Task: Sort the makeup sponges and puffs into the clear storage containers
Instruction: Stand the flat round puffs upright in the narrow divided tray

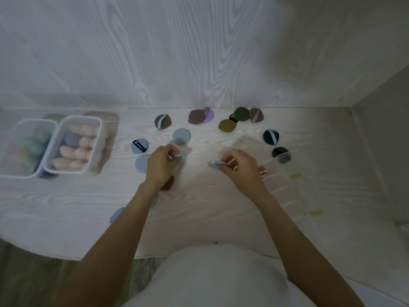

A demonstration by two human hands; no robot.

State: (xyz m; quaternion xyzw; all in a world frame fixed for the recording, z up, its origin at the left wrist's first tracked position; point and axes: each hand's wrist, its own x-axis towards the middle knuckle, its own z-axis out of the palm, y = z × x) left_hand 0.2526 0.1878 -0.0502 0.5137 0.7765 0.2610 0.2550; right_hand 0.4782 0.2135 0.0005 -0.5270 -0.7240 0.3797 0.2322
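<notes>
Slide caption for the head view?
Both hands, left and right, each pinch a light-blue puff above the table.

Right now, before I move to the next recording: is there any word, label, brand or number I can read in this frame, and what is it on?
White print on a dark band across a light blue puff: too small and blurred to read; the first mark may be "6" or "G", I cannot tell.
No other text shows on the other puffs, the sponge containers or the compartment box.
</notes>
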